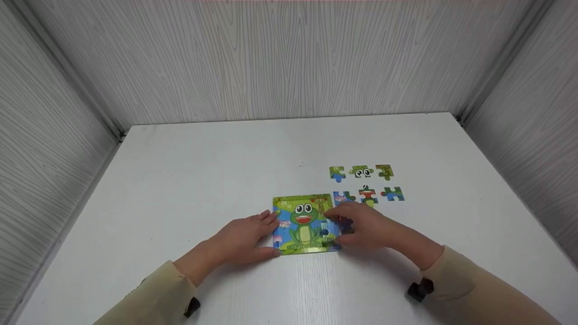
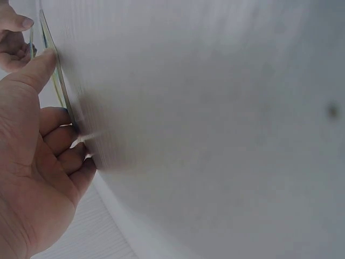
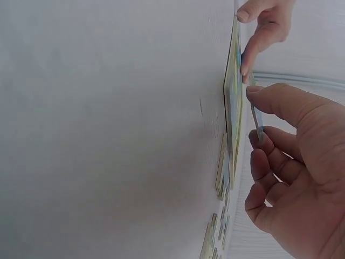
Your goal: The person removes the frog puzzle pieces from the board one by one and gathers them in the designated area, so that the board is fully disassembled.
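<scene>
A square frog puzzle board (image 1: pixel 303 225) lies flat on the white table. My left hand (image 1: pixel 246 237) rests against its left side, the thumb at the near left corner and the fingertips along the edge. In the left wrist view, the left hand (image 2: pixel 40 156) touches the board's edge (image 2: pixel 59 81). Over the board's right side, my right hand (image 1: pixel 365 225) pinches a puzzle piece. The right wrist view shows this thin puzzle piece (image 3: pixel 257 116) tilted between thumb and fingers of the right hand (image 3: pixel 296 156), raised off the board (image 3: pixel 233 108). Its picture is mostly hidden.
Beyond the right hand lie several loose puzzle pieces in rows, among them an eyes piece (image 1: pixel 361 172), a mouth piece (image 1: pixel 368 194) and a blue-green piece (image 1: pixel 393 194). Another dark piece (image 1: pixel 347 225) is partly covered by the right hand. Pale wood-grain panels (image 1: pixel 289 58) enclose the table.
</scene>
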Motion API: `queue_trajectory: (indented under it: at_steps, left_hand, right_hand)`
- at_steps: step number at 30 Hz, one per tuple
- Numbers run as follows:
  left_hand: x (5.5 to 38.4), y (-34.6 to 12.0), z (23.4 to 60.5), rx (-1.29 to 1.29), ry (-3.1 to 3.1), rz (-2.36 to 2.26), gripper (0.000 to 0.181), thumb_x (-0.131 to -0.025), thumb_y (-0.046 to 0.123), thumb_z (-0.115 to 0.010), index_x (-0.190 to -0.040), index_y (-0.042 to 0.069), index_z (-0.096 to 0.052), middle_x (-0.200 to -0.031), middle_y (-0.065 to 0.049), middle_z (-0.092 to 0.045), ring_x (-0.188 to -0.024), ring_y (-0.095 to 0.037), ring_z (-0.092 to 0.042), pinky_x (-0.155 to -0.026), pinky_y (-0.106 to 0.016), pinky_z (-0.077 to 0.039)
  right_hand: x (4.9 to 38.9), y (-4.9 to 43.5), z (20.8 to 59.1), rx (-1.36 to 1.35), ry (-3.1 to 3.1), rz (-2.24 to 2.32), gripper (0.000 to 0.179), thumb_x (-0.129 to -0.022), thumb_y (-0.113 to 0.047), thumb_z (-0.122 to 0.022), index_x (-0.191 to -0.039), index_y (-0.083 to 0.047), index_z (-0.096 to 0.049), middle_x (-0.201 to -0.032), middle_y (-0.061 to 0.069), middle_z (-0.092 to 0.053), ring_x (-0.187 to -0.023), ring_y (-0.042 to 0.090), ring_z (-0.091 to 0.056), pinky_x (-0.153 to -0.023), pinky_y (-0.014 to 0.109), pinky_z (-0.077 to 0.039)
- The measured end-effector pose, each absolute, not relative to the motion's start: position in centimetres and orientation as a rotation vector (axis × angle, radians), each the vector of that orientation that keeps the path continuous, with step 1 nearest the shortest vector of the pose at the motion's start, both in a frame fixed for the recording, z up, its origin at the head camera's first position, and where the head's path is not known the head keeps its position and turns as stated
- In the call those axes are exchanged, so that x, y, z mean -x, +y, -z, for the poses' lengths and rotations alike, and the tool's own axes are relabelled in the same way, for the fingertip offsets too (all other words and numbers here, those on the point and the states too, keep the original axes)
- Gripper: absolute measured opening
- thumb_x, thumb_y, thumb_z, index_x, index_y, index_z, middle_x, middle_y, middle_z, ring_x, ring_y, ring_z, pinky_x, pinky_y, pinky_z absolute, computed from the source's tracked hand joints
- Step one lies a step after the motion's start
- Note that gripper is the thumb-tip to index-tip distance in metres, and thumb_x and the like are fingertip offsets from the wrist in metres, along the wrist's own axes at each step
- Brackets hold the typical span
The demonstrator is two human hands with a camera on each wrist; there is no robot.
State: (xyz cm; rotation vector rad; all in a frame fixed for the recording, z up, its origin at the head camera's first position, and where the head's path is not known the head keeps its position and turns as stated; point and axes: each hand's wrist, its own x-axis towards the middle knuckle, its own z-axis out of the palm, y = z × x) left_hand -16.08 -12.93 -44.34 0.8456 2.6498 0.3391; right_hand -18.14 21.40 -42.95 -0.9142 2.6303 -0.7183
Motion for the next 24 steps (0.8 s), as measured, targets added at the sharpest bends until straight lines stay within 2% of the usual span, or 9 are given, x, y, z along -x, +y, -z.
queue_trajectory:
  at_steps: [6,12,16,18,19,23,24]
  left_hand:
    - [16.0,-12.8,44.4,-0.820,2.646,-0.333,0.085,-0.099,0.061,-0.065,-0.166,0.016,-0.038,-0.172,-0.001,-0.033,-0.160,-0.024,-0.026,-0.124,-0.050,-0.034]
    - [15.9,-12.8,44.3,-0.818,2.644,-0.330,0.084,-0.099,0.061,-0.064,-0.166,0.016,-0.038,-0.172,-0.001,-0.033,-0.160,-0.024,-0.026,-0.124,-0.050,-0.033]
    - [15.8,-13.0,44.3,-0.836,2.641,-0.359,0.083,-0.100,0.059,-0.064,-0.165,0.014,-0.039,-0.172,-0.001,-0.033,-0.160,-0.024,-0.026,-0.123,-0.050,-0.034]
    - [15.7,-13.0,44.3,-0.839,2.638,-0.369,0.083,-0.100,0.059,-0.064,-0.165,0.014,-0.039,-0.172,-0.001,-0.033,-0.160,-0.024,-0.026,-0.123,-0.050,-0.034]
    - [15.7,-13.1,44.3,-0.840,2.637,-0.371,0.083,-0.100,0.059,-0.064,-0.165,0.014,-0.039,-0.172,-0.001,-0.032,-0.160,-0.024,-0.026,-0.123,-0.050,-0.034]
    - [15.7,-13.1,44.2,-0.840,2.638,-0.369,0.084,-0.099,0.060,-0.064,-0.165,0.014,-0.039,-0.172,-0.002,-0.033,-0.160,-0.025,-0.027,-0.123,-0.050,-0.034]
    - [15.6,-13.1,44.2,-0.840,2.637,-0.368,0.084,-0.099,0.060,-0.064,-0.165,0.014,-0.039,-0.172,-0.002,-0.033,-0.160,-0.025,-0.027,-0.123,-0.050,-0.034]
  right_hand:
    - [18.4,23.2,42.7,0.936,2.633,0.784,0.054,-0.091,-0.023,-0.084,-0.141,-0.012,-0.067,-0.116,-0.008,-0.066,-0.105,0.017,-0.060,-0.090,0.042,-0.055]
    - [18.5,25.3,42.5,0.924,2.633,0.863,0.055,-0.089,-0.016,-0.084,-0.141,-0.009,-0.068,-0.117,-0.007,-0.066,-0.108,0.022,-0.062,-0.091,0.044,-0.056]
    - [18.6,26.6,42.4,0.879,2.630,0.901,0.053,-0.089,-0.014,-0.084,-0.140,-0.010,-0.068,-0.112,-0.008,-0.066,-0.137,0.035,-0.055,-0.106,0.056,-0.050]
    - [18.6,27.3,42.4,0.862,2.637,0.904,0.053,-0.090,-0.014,-0.084,-0.140,-0.010,-0.068,-0.112,-0.008,-0.066,-0.137,0.037,-0.055,-0.105,0.058,-0.050]
    - [18.5,27.6,42.4,0.856,2.644,0.898,0.053,-0.090,-0.014,-0.084,-0.140,-0.011,-0.068,-0.111,-0.008,-0.066,-0.137,0.036,-0.055,-0.104,0.056,-0.051]
    - [18.5,28.8,42.6,0.831,2.672,0.867,0.054,-0.091,-0.014,-0.083,-0.142,-0.012,-0.067,-0.115,-0.008,-0.066,-0.107,0.023,-0.062,-0.087,0.043,-0.055]
    - [18.5,29.1,42.6,0.822,2.679,0.860,0.054,-0.091,-0.014,-0.083,-0.142,-0.013,-0.067,-0.115,-0.008,-0.067,-0.106,0.021,-0.062,-0.087,0.041,-0.054]
